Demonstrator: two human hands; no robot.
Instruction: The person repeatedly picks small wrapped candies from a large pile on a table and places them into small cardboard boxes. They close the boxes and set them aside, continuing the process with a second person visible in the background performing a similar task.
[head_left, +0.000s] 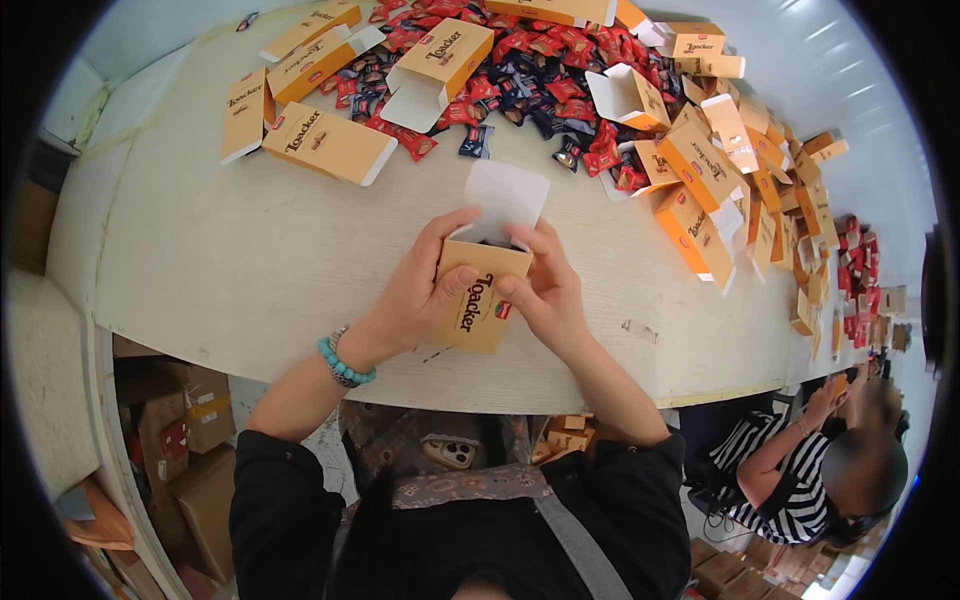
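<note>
A yellow Loacker cardboard box (484, 300) stands between my two hands over the near part of the table, its white top flap raised and its mouth open. Something dark shows just inside; what it is I cannot tell. My left hand (431, 289) grips the box's left side, thumb on the front face. On the right side, my right hand (547, 289) holds it too, its thumb on the front and its fingers by the flap's base. Beyond the box lies a heap of red wrapped sweets (577, 109) and dark blue wrapped sweets (517, 90).
Yellow boxes (330, 142) lie at the back left of the pale table (247, 247). Many more boxes (697, 165) are piled at the right, with red packets (859, 277) farther off. A co-worker in a striped top (780, 480) sits at the right. Cartons (206, 412) stand beneath the table.
</note>
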